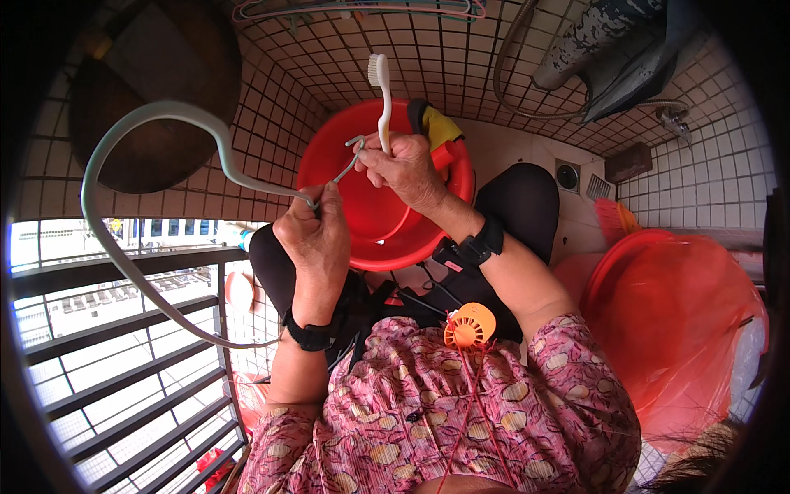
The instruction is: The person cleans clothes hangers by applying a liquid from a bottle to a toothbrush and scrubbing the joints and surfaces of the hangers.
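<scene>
My left hand [315,238] grips the neck of a pale green clothes hanger [94,185], whose bent frame loops out to the left. The hanger's hook [355,143] reaches up to the fingertips of my right hand [404,167]. Upright in that right hand is a white toothbrush [384,99], bristles at the top and facing left. Both hands are over a red plastic basin [308,160] standing between my knees. Inside the basin, a red handle [443,155] shows beside my right wrist. A yellow and dark cloth item [439,128] hangs over the basin's far rim.
Black railings [123,346] run along the left. A dark round panel [154,148] leans at the tiled wall. More hangers [358,8] hang ahead. At right are a metal hose [531,112], a floor drain [566,176], a brick [628,162] and a red bag-covered tub [666,309].
</scene>
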The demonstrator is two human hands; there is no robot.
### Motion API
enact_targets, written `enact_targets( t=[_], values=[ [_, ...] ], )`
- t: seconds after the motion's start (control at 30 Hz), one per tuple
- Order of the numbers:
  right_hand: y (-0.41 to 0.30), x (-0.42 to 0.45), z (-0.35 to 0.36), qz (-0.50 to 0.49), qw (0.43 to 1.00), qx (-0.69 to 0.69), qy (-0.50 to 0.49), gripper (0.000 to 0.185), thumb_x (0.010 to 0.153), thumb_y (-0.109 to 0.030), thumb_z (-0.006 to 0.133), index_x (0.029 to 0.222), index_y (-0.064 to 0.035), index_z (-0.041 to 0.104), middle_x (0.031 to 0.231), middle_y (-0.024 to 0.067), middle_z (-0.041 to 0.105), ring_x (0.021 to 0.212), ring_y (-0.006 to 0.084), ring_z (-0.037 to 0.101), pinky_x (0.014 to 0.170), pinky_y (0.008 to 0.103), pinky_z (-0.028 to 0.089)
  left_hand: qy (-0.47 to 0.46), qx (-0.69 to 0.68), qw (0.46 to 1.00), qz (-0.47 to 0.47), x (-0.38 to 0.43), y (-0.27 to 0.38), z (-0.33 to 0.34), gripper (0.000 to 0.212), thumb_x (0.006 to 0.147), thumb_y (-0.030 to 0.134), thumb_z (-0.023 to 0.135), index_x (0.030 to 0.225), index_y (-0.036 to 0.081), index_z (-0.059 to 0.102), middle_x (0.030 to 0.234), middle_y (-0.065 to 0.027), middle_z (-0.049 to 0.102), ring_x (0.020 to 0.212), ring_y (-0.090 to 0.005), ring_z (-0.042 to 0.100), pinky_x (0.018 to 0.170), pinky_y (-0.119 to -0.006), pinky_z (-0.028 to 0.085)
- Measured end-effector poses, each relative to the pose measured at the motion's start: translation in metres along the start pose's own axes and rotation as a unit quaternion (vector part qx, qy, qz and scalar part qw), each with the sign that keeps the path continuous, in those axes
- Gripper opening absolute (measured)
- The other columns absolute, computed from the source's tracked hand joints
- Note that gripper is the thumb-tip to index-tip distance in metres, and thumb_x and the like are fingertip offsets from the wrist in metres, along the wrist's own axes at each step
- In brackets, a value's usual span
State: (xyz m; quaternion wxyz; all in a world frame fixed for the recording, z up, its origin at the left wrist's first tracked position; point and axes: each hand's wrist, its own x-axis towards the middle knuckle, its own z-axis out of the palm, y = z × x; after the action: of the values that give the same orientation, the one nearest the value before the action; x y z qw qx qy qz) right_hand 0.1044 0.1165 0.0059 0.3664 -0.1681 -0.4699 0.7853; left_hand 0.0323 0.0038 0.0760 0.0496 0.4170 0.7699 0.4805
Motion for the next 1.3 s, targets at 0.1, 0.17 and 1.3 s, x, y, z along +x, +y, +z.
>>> enact_targets(
  t=[0.1, 0.17, 1.3],
  values=[
    [0.001, 0.0, 0.0, -0.002, 1.0, 0.003, 0.002, 0.013, 0.083, -0.005, 0.055, 0.087, 0.0063, 0.058, 0.077, 0.0111, 0.059, 0.05, 0.0072, 0.049, 0.044, 0.0184, 0.039, 0.003, 0.002, 1.0, 0.001, 0.0, 0.001, 0.0, 0.014, 0.083, 0.007, 0.06, 0.076, -0.005, 0.061, 0.058, 0.0022, 0.05, 0.055, -0.0031, 0.041, 0.05, -0.019, 0.033],
    [0.001, 0.0, 0.0, -0.009, 1.0, 0.002, 0.002, 0.013, 0.084, -0.005, 0.055, 0.087, 0.0063, 0.058, 0.077, 0.011, 0.059, 0.05, 0.0072, 0.049, 0.044, 0.0183, 0.039, 0.002, 0.006, 1.0, -0.003, 0.0, 0.001, 0.001, 0.014, 0.083, 0.007, 0.06, 0.076, -0.005, 0.061, 0.058, 0.0023, 0.05, 0.055, -0.0031, 0.041, 0.05, -0.019, 0.033],
    [0.0, -0.006, 0.002, -0.258, 0.854, -0.452, 0.016, 0.01, 0.083, -0.006, 0.052, 0.082, 0.0035, 0.053, 0.066, 0.0174, 0.057, 0.058, 0.0339, 0.057, 0.05, 0.0382, 0.046, 0.105, 0.094, 0.988, 0.069, 0.037, -0.024, -0.021, 0.016, 0.079, 0.005, 0.059, 0.067, -0.005, 0.055, 0.051, -0.0168, 0.052, 0.044, -0.0155, 0.053, 0.044, -0.027, 0.041]
  ],
)
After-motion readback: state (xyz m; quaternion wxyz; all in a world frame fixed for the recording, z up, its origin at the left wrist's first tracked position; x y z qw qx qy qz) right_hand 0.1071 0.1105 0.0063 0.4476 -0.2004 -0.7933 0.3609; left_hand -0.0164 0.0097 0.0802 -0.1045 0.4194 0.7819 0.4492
